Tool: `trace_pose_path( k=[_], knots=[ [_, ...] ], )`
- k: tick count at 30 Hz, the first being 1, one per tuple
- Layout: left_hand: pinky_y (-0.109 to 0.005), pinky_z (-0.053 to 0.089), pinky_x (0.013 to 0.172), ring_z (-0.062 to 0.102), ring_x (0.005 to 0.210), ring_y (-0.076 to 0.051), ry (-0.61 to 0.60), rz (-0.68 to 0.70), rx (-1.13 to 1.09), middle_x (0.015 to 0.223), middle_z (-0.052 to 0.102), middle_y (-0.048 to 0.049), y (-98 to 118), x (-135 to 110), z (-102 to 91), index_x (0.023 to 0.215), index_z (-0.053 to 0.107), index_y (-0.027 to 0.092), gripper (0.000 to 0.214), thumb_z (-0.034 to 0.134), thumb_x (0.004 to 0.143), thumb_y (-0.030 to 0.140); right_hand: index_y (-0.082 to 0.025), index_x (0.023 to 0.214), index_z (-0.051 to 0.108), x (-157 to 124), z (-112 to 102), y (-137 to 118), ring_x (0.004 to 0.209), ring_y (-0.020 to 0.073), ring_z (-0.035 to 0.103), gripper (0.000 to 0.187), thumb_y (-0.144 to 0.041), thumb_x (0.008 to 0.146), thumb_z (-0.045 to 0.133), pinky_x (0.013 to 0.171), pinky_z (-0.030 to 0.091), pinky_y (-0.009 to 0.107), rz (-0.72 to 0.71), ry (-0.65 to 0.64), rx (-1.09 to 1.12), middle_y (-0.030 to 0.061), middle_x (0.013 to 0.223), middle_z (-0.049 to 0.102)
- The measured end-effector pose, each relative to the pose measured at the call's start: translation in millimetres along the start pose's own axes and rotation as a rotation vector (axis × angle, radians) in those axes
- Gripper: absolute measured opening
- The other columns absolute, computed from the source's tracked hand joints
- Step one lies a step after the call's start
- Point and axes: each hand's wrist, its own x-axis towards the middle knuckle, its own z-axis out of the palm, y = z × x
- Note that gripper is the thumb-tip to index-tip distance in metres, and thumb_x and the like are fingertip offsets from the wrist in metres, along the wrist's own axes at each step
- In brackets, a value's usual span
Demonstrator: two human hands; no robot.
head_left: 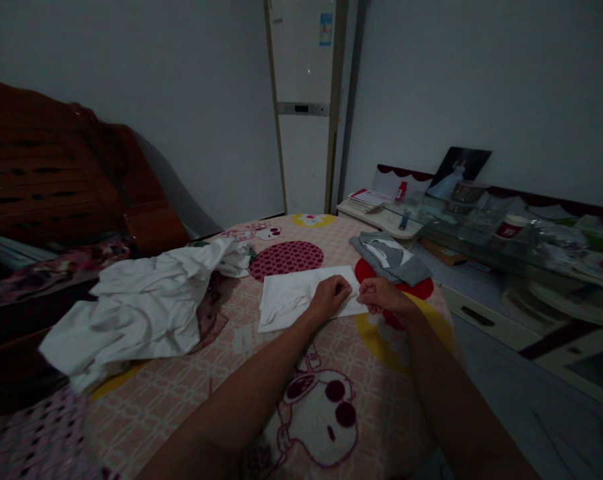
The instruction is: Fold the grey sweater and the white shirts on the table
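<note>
A white garment lies folded into a flat rectangle on the patterned tablecloth, with some wrinkles at its left part. My left hand rests over its right half, fingers curled in a pinch on the fabric. Just beside it, at the garment's right edge, my right hand has its fingertips closed on the cloth. The two hands face each other, a small gap apart. Behind my right hand sits a folded grey garment with a white print. To the left, a loose white heap of cloth spreads across the table's edge.
The round table wears a pink patterned tablecloth. A carved wooden chair stands left. On the right, a glass-topped cabinet carries a paper cup, a photo and clutter. A tall white air conditioner stands behind.
</note>
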Motion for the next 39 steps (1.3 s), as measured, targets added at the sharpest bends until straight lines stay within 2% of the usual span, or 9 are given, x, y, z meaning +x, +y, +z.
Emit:
trace_pose_path(
  k=[13, 17, 21, 26, 31, 35, 39],
  knots=[
    [-0.024, 0.04, 0.064, 0.052, 0.065, -0.012, -0.001, 0.007, -0.017, 0.073, 0.062, 0.0002, 2.0, -0.7, -1.0, 0.076, 0.061, 0.016, 0.008, 0.061, 0.083, 0.02, -0.021, 0.072, 0.052, 3.5, 4.8, -2.5, 0.04, 0.0106, 0.052, 0.022, -0.035, 0.069, 0.068, 0.04, 0.04, 0.02, -0.023, 0.091, -0.082, -0.0054, 0.047, 0.055],
    [-0.025, 0.042, 0.066, 0.055, 0.068, -0.013, -0.008, 0.024, 0.0, 0.076, 0.063, -0.0009, 2.6, -1.6, -1.9, 0.079, 0.062, 0.016, 0.007, 0.06, 0.084, 0.021, -0.021, 0.068, 0.051, 2.8, 0.8, -2.3, 0.041, 0.011, 0.05, 0.012, -0.025, 0.069, 0.062, 0.042, 0.035, 0.021, -0.087, 0.151, -0.197, -0.0043, 0.047, 0.055],
    [-0.025, 0.045, 0.071, 0.059, 0.075, -0.015, -0.074, 0.079, 0.066, 0.081, 0.066, -0.0027, 3.4, -5.5, 0.3, 0.082, 0.065, 0.016, 0.006, 0.06, 0.085, 0.019, -0.019, 0.065, 0.053, 0.2, -0.6, -7.2, 0.051, 0.0117, 0.05, 0.008, -0.012, 0.063, 0.057, 0.049, 0.033, 0.022, -0.134, 0.165, -0.409, -0.0022, 0.052, 0.057],
    [-0.03, 0.048, 0.085, 0.063, 0.09, -0.018, -0.193, 0.229, 0.201, 0.095, 0.071, -0.0056, 3.6, -11.1, 3.1, 0.094, 0.07, 0.017, 0.014, 0.057, 0.087, 0.016, -0.017, 0.062, 0.056, -0.3, -0.5, -10.0, 0.058, 0.0126, 0.052, 0.01, -0.009, 0.058, 0.058, 0.054, 0.033, 0.023, -0.16, 0.136, -0.556, 0.0006, 0.06, 0.06],
    [-0.032, 0.048, 0.091, 0.062, 0.1, -0.02, -0.279, 0.358, 0.315, 0.106, 0.071, -0.0068, 2.9, -12.9, -0.6, 0.102, 0.074, 0.02, 0.024, 0.053, 0.091, 0.015, -0.017, 0.064, 0.06, -4.7, -7.8, -5.1, 0.051, 0.0113, 0.052, 0.005, -0.013, 0.063, 0.057, 0.047, 0.034, 0.021, -0.053, 0.035, -0.364, -0.0003, 0.054, 0.058],
    [-0.031, 0.049, 0.09, 0.062, 0.101, -0.019, -0.298, 0.403, 0.348, 0.109, 0.07, -0.0071, 2.4, -13.7, -3.2, 0.106, 0.075, 0.021, 0.027, 0.05, 0.094, 0.018, -0.017, 0.068, 0.061, -9.7, -13.3, -4.0, 0.043, 0.0111, 0.053, 0.011, -0.026, 0.073, 0.058, 0.041, 0.034, 0.021, 0.037, 0.079, -0.227, 0.0001, 0.052, 0.06],
    [-0.03, 0.049, 0.089, 0.062, 0.1, -0.019, -0.295, 0.419, 0.351, 0.108, 0.07, -0.0071, 3.5, -14.6, -4.0, 0.106, 0.075, 0.021, 0.028, 0.05, 0.095, 0.018, -0.017, 0.066, 0.06, -9.3, -12.7, -4.6, 0.041, 0.0098, 0.051, 0.01, -0.026, 0.069, 0.062, 0.04, 0.034, 0.019, 0.049, 0.057, -0.192, -0.002, 0.049, 0.058]
  ],
)
